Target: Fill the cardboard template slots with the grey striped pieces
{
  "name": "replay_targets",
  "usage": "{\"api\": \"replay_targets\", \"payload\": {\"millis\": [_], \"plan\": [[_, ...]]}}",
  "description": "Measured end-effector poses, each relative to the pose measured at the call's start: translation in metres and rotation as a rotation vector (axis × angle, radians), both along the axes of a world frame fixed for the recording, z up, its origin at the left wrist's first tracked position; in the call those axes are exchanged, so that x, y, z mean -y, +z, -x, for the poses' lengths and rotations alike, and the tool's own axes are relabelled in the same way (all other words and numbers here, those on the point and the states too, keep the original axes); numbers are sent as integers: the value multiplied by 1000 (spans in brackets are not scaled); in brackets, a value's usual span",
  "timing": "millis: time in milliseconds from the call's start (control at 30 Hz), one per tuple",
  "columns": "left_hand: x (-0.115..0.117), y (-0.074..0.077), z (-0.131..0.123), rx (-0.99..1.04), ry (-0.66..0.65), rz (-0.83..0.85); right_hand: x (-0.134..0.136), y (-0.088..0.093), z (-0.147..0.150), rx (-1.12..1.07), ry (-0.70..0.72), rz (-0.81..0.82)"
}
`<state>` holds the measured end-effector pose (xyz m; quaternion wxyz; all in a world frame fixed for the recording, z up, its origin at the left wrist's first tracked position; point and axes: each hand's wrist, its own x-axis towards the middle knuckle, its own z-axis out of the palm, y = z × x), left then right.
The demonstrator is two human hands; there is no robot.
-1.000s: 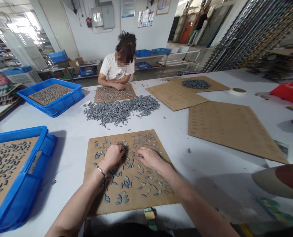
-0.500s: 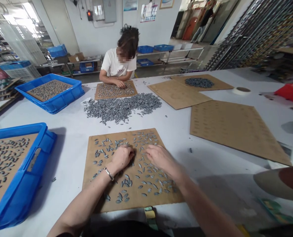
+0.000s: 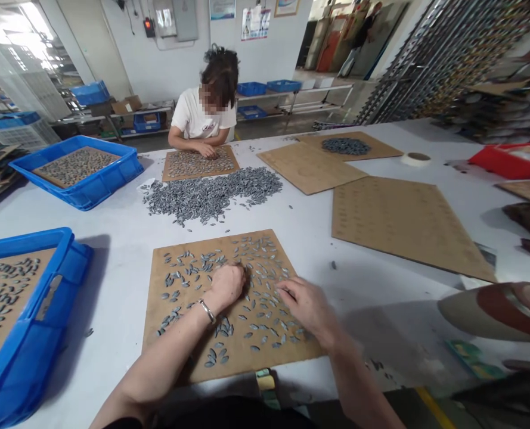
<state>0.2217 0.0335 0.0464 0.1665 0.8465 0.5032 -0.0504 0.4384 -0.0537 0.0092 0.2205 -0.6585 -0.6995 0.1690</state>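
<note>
A brown cardboard board (image 3: 175,351) lies on the white table in front of me, strewn with several small grey oval pieces (image 3: 265,280). My left hand (image 3: 227,286), a bracelet on its wrist, rests curled in a loose fist on the middle of the board among the pieces. My right hand (image 3: 304,307) lies on the board's right part with fingers bent down onto the pieces. What either hand holds is hidden.
A big heap of grey pieces (image 3: 211,193) lies beyond my board. A person in a white shirt (image 3: 202,122) works at another board (image 3: 200,162) across the table. Blue crates (image 3: 74,190) (image 3: 45,333) stand left; bare cardboard boards (image 3: 403,226) lie right.
My right hand has slid right and toward me across the board. My left hand has shifted slightly right toward the board's middle. The view has drifted a little.
</note>
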Motion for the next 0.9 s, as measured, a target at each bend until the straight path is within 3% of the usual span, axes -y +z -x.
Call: {"api": "replay_targets", "payload": {"millis": [267, 433, 600, 900], "plan": [[-7, -2, 5, 78, -11, -11, 15, 4, 5, -28, -7, 6], [-13, 10, 44, 237, 89, -135, 14, 17, 16, -43, 63, 18], [-10, 20, 88, 175, 191, -161, 1, 18, 32, 38, 153, 40], [17, 2, 105, 160, 174, -92, -39, 18, 68, 278, 305, 111]]}}
